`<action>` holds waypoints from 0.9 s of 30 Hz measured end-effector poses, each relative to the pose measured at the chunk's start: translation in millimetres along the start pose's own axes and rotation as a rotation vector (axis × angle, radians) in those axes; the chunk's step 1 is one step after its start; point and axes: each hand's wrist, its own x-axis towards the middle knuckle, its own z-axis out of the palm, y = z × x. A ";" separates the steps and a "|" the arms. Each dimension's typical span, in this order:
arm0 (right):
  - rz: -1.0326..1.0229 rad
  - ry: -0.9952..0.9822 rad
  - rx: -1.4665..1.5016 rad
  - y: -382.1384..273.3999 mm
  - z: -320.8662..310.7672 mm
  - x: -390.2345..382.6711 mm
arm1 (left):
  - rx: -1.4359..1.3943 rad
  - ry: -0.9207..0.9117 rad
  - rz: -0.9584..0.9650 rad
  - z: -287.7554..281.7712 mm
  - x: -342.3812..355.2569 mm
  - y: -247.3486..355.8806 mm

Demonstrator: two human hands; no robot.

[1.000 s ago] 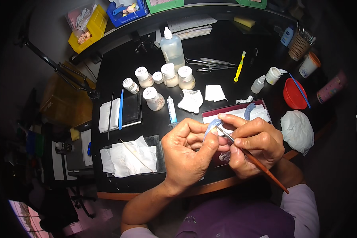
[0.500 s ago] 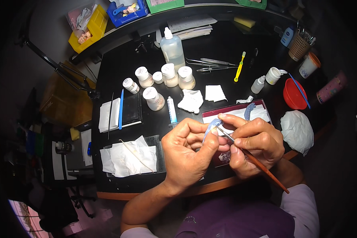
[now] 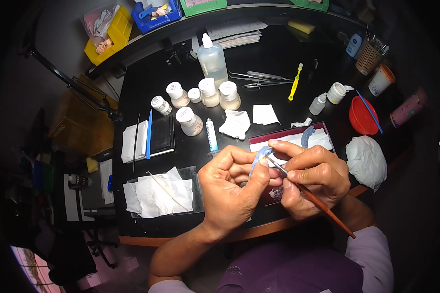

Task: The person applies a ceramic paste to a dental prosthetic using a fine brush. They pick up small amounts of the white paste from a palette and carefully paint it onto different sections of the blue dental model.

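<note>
My left hand [image 3: 230,188] pinches a small pale-blue curved piece [image 3: 258,157] between thumb and fingers, held up over the near edge of the black table [image 3: 278,53]. My right hand [image 3: 313,178] grips a thin reddish-brown brush [image 3: 322,205] like a pen, with its tip touching the blue piece. Both hands are close together, fingers touching. Behind them lies a dark red tray [image 3: 259,138] lined with white paper, with another blue curved piece [image 3: 306,135] on it.
Several small white-capped jars [image 3: 210,93] and a clear squeeze bottle [image 3: 212,58] stand mid-table, a syringe [image 3: 211,136] beside them. A glass slab with tissues [image 3: 159,195] lies left. A red bowl [image 3: 364,116], white wad [image 3: 366,161], metal tools [image 3: 259,78] and a yellow toothbrush [image 3: 295,82] sit at the right.
</note>
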 end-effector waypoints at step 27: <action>-0.001 -0.065 0.061 -3.3 -6.2 0.8 | 0.180 0.042 0.211 -1.3 -0.3 -7.8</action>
